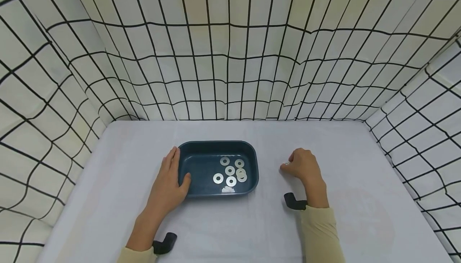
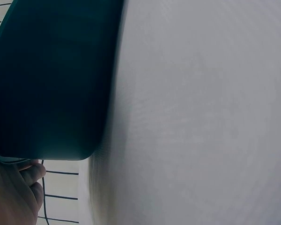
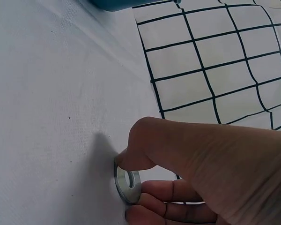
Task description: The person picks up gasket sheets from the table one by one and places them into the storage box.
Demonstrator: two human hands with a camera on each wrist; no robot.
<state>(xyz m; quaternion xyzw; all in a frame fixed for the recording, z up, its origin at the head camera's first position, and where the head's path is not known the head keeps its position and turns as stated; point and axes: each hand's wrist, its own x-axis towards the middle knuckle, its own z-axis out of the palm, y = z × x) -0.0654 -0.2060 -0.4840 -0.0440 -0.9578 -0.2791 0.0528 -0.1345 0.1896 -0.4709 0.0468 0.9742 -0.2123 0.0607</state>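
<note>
A dark teal rectangular tray (image 1: 201, 189) stands on the white-covered table. Several flat metal washers (image 1: 229, 170) lie in its right half, and two of them overlap. My left hand (image 1: 167, 187) holds the tray's left end, its thumb over the rim and its fingers along the outer wall; the left wrist view shows the tray's side (image 2: 51, 93) up close. To the right of the tray, my right hand (image 1: 302, 167) pinches a washer (image 3: 122, 185) between thumb and fingers, just at the tabletop. From the head view the fingers mostly cover that washer.
White walls with a black grid (image 1: 227, 71) enclose the table at the back and both sides. The white cloth (image 1: 234, 231) spreads around the tray. A black wrist mount (image 1: 295, 201) juts out from the right wrist, another (image 1: 165, 243) from the left.
</note>
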